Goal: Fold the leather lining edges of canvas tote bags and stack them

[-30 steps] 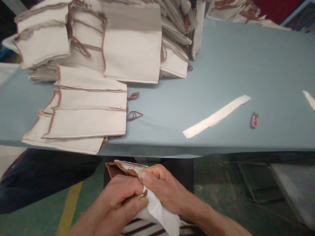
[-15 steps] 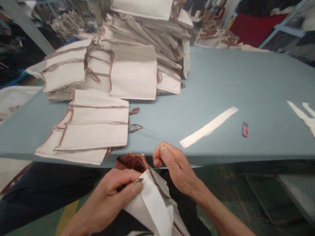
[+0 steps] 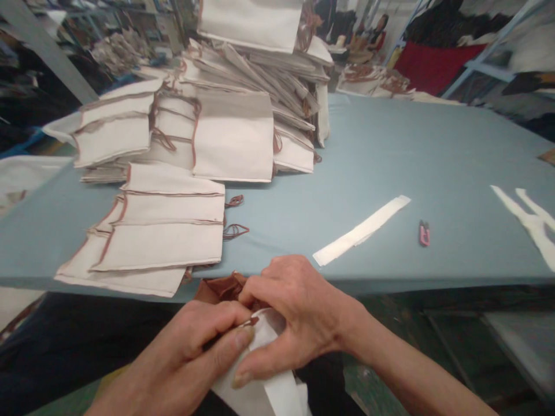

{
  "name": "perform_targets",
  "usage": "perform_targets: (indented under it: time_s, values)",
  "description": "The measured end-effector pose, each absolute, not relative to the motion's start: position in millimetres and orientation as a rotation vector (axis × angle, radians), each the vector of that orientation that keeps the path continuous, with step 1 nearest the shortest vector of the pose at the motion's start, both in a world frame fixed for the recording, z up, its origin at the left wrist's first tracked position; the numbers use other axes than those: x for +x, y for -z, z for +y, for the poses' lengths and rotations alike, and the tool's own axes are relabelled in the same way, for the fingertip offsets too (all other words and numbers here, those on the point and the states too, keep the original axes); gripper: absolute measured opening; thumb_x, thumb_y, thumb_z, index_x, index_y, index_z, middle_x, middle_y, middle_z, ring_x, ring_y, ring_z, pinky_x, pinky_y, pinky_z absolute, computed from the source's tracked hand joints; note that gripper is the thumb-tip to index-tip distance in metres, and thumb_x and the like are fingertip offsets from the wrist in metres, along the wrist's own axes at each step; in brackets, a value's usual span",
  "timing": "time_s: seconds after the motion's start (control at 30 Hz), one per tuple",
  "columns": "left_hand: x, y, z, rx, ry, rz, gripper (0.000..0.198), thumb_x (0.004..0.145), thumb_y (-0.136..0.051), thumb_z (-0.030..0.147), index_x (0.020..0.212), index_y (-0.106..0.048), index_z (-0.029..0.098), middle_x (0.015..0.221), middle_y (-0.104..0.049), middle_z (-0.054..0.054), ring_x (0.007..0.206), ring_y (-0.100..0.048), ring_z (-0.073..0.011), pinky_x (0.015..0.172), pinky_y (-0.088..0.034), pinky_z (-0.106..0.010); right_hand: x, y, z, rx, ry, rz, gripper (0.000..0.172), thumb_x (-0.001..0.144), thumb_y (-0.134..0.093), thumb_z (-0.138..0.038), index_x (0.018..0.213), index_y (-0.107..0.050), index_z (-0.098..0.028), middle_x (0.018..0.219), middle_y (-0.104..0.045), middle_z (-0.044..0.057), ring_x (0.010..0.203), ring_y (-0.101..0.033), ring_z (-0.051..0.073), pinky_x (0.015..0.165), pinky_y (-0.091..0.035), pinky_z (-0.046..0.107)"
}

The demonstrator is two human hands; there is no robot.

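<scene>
A cream fabric bag (image 3: 234, 390) with brown trim is held low in front of me, at the table's near edge. My left hand (image 3: 191, 346) is closed, pinching the bag's upper edge by a small brown bit between thumb and forefinger. My right hand (image 3: 299, 306) arches over the same edge, its fingers curled behind the bag and its thumb stretched across the front. Brown lining or cloth (image 3: 217, 289) bunches at the bag's top. A white strip (image 3: 281, 396) hangs down its front below my right hand. The right fingertips are partly hidden.
Cream bags with brown cords lie at the left (image 3: 169, 242), with a tall pile of bags (image 3: 234, 136) behind. A loose white strip (image 3: 362, 229), pink thread snips (image 3: 424, 234) and white scraps (image 3: 531, 222) rest on the blue-grey table (image 3: 433, 150). A person sits far back.
My right hand has come down and left from beside the bag, where it was closed, onto the bag's upper edge. The left hand keeps its pinch. The view has shifted slightly.
</scene>
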State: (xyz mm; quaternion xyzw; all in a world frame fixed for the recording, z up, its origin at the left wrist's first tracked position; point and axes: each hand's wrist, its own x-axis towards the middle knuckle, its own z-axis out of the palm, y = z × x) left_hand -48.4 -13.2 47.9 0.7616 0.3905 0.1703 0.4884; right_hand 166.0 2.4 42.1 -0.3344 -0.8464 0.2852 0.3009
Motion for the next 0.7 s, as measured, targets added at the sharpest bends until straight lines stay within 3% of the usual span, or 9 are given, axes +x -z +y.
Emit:
perform_targets:
  time_s: [0.13,0.3,0.5,0.6,0.7]
  values:
    - [-51,-39,-13,1.915,-0.429,1.017,0.031,0.099,-0.062,0.033,0.069,-0.066,0.024,0.067,-0.066,0.003,0.057,-0.054,-0.0137,0.053,-0.044,-0.018,171,-38,3,-0.976,-0.715,-2.377,0.054,0.077,-0.085,-0.065,0.063,-0.053,-0.022,0.058,-0.055,-0.007,0.053,-0.044,0.011,0.057,-0.024,0.03]
    - [-52,-37,-9,1.919,-0.402,0.963,0.037,0.102,-0.056,0.034,0.067,-0.055,0.022,0.065,-0.058,0.005,0.056,-0.047,-0.0099,0.05,-0.035,-0.016,183,-40,4,-0.882,-1.402,-2.094,0.052,0.096,-0.069,-0.048,0.059,-0.043,-0.021,0.058,-0.037,-0.009,0.055,-0.035,0.009,0.053,-0.023,0.025]
    - [-46,-17,-19,1.556,-0.471,0.856,0.042,0.098,-0.065,0.048,0.068,-0.059,0.02,0.064,-0.047,0.005,0.06,-0.04,-0.0115,0.055,-0.035,-0.018,182,-31,-4,-0.725,-2.051,-1.504,0.05,0.089,-0.075,-0.046,0.061,-0.041,-0.022,0.059,-0.033,-0.01,0.053,-0.026,0.006,0.046,-0.021,0.021]
    - [-39,-5,-21,1.353,-0.494,0.812,0.056,0.096,-0.061,0.068,0.069,-0.056,0.019,0.064,-0.044,0.005,0.059,-0.036,-0.0116,0.053,-0.033,-0.02,183,-22,-7,-0.742,-2.134,-1.372,0.052,0.084,-0.08,-0.052,0.063,-0.044,-0.021,0.058,-0.034,-0.01,0.053,-0.026,0.006,0.045,-0.022,0.02]
    - [-35,-5,-15,1.404,-0.489,0.863,0.054,0.097,-0.06,0.065,0.069,-0.057,0.018,0.065,-0.047,0.004,0.06,-0.04,-0.0117,0.055,-0.034,-0.02,188,-17,-7,-0.832,-2.082,-1.403,0.049,0.084,-0.078,-0.053,0.067,-0.047,-0.021,0.061,-0.036,-0.009,0.056,-0.028,0.007,0.047,-0.023,0.02]
